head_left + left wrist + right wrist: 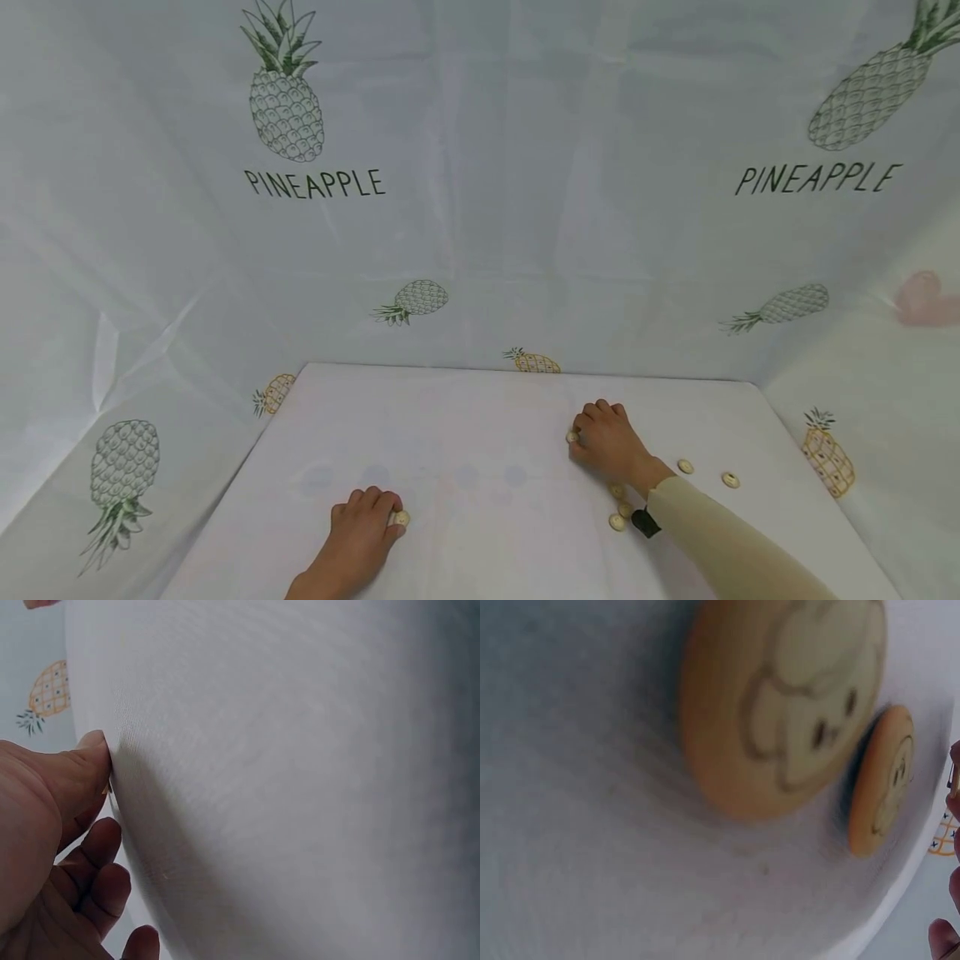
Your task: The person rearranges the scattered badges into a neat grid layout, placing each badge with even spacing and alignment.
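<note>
My left hand (358, 540) is low on the white table, pinching a small round wooden piece (402, 517) between thumb and forefinger. In the left wrist view, the thumb (79, 766) and curled fingers hide nearly all of that piece. Farther back and to the right, my right hand (609, 442) pinches another round wooden piece (572, 436) at its fingertips. Close under the right wrist lie several similar pieces, among them one pale disc (617, 522). The right wrist view shows two of them large, a near disc (810, 712) and a farther disc (883, 780), both with a drawn animal face.
Two more wooden discs, a nearer one (686, 466) and an outer one (731, 480), lie right of the right forearm. A black strap piece (645, 523) sits at the right wrist. Pineapple-printed cloth (480, 208) hangs behind and beside the white tabletop (450, 417).
</note>
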`<state>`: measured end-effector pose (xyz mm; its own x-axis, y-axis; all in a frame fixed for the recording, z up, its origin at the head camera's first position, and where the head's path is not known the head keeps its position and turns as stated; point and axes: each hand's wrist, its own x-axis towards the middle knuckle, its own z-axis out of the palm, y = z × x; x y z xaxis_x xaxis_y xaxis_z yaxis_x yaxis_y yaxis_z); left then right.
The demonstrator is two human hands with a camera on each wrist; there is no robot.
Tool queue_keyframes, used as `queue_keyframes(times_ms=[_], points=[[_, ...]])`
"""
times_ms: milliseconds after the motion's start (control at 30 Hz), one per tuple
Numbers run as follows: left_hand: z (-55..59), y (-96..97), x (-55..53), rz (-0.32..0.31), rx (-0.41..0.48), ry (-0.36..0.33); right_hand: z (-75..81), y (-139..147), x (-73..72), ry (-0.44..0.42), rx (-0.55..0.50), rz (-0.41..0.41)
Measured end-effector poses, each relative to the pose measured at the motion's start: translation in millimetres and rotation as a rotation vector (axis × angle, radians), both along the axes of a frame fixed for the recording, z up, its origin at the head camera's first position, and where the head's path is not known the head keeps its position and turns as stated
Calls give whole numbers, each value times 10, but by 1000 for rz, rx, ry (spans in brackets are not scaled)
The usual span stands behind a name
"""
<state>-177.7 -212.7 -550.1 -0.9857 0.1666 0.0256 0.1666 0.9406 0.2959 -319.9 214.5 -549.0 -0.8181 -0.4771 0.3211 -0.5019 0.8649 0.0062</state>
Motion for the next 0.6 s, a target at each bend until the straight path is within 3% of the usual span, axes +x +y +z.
queue_keyframes(times_ms=[600], points=[[8,-15,14,-13,23,5,-76,-138,-103,20,-26,60]])
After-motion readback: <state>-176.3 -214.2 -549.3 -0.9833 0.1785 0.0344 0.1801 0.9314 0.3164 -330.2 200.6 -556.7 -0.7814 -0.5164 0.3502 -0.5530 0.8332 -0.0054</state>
